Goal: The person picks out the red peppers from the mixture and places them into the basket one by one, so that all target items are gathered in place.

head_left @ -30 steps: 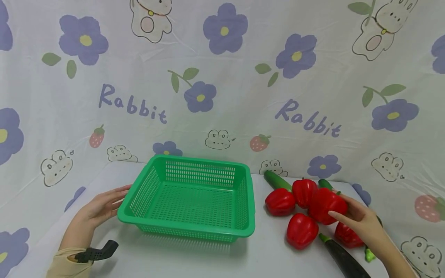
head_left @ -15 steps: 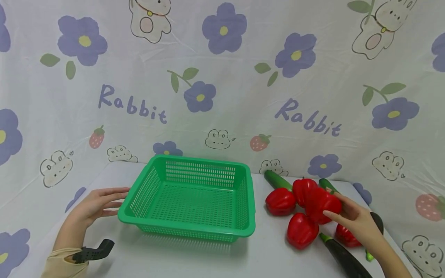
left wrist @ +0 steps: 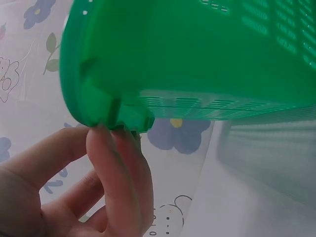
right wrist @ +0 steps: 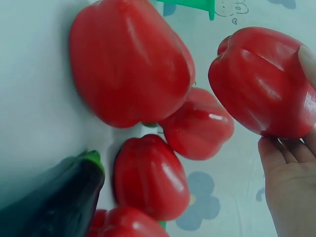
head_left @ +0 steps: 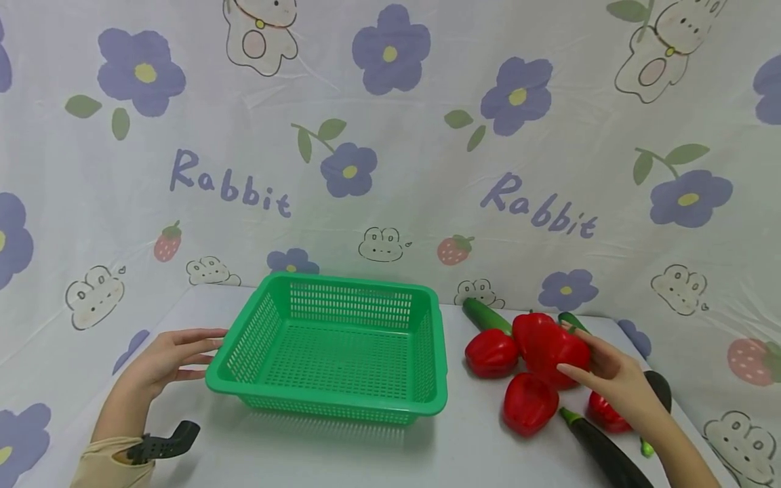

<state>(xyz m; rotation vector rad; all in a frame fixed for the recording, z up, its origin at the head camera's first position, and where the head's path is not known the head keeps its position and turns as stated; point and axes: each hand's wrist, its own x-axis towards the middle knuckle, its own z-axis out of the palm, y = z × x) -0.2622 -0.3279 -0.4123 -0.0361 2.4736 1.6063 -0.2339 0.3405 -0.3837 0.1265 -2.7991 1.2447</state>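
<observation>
My right hand (head_left: 619,383) holds a glossy red bell pepper (right wrist: 264,81), thumb on one side and fingers on the other. In the head view this pepper overlaps another red bell pepper (head_left: 529,325) behind it. More red bell peppers (head_left: 491,354) lie around it, one (head_left: 529,404) nearer the front and one (head_left: 607,412) partly hidden by my right forearm. My left hand (head_left: 161,359) is at the left side of a green plastic basket (head_left: 326,400), its extended fingertips touching the rim (left wrist: 74,79) from outside. No vegetables lie in the basket.
A long green cucumber (head_left: 485,315) lies behind the peppers, with another green vegetable (head_left: 572,321) to its right. A dark eggplant (head_left: 601,444) lies at the front right; a second dark eggplant (head_left: 659,390) is beyond my forearm. A rabbit-print cloth (head_left: 390,169) hangs behind the white table (head_left: 342,461).
My right hand has moved left with the held pepper, which now overlaps the back pepper more. My left hand has shifted slightly, staying beside the basket.
</observation>
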